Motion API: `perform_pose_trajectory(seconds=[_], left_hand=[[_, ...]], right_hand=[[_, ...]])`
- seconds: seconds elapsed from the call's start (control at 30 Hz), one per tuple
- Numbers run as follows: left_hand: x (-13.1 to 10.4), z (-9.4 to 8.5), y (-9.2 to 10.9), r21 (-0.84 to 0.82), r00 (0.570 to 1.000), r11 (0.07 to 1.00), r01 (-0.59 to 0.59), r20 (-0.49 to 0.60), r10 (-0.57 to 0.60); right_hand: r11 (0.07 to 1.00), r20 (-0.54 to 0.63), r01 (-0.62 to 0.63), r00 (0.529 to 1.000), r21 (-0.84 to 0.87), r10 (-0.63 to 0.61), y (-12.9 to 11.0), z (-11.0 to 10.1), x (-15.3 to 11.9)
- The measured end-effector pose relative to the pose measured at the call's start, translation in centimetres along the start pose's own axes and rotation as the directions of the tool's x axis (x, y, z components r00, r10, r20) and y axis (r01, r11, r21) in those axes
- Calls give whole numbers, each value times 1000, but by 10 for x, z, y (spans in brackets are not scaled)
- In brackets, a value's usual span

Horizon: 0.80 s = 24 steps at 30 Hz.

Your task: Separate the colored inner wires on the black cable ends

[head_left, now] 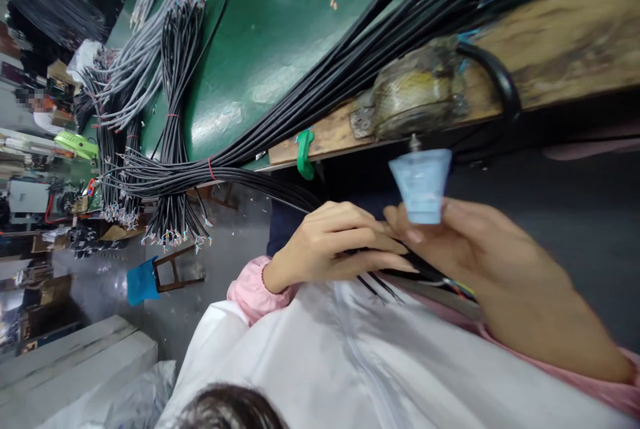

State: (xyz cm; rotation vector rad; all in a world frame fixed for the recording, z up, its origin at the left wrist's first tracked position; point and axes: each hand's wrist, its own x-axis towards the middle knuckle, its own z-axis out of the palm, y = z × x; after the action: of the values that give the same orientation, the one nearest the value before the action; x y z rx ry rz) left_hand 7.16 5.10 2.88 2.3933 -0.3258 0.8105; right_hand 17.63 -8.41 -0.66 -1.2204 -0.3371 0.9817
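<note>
My left hand (345, 239) is closed around black cables (370, 282) over my lap, its fingers pointing right. Beside it, my right hand (465, 236) is closed near the cable ends, its fingertips partly hidden behind a light blue cup-shaped piece (424, 186). That piece hangs below a small metal tip on a tape-wrapped machine (415, 92) at the wooden table edge. Colored wires (459, 289) show under my right hand. A long bundle of black cables (280, 116) lies across the green table, tied with a red band.
The green table (260, 29) also bears bundles of gray cables (145, 49) and black cables (175, 82). A green clip (305, 154) sits on its edge. A blue stool (143, 280) and white boxes (75, 369) stand at the left. A person (47, 112) is far left.
</note>
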Motion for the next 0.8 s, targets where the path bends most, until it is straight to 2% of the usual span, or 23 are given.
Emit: perform_pose_trajectory(seconds=[0.07,0.13,0.23,0.37,0.43,0.5,0.57,0.63,0.8], left_hand=[[11,-16,-4,52,999,998,32,-37,-30],[23,-31,-12,181,987,976,124,-120,-104],[42,-45,-28,428,956,854,294,-125,-266],[71,-45,-43,606,845,656,450,-51,-532],[84,-39,-46,653,802,600,462,-20,-597],[93,-32,-49,693,783,560,454,-9,-622],[98,-27,-56,712,787,547,440,-13,-617],[99,-25,-65,707,810,561,431,-29,-586],[100,-36,-96,627,878,647,435,-136,-459]], right_hand=[[997,43,37,998,-73,-34,4,-2,-1],[980,94,89,993,-175,-74,10,-3,0],[931,138,166,982,-325,-128,21,-3,5],[864,162,235,970,-446,-180,35,0,10],[844,188,255,964,-471,-187,40,2,11],[836,217,266,959,-480,-181,44,6,13],[834,251,273,953,-480,-167,47,11,13],[832,279,279,948,-480,-156,49,17,12],[807,291,292,944,-513,-157,54,35,12]])
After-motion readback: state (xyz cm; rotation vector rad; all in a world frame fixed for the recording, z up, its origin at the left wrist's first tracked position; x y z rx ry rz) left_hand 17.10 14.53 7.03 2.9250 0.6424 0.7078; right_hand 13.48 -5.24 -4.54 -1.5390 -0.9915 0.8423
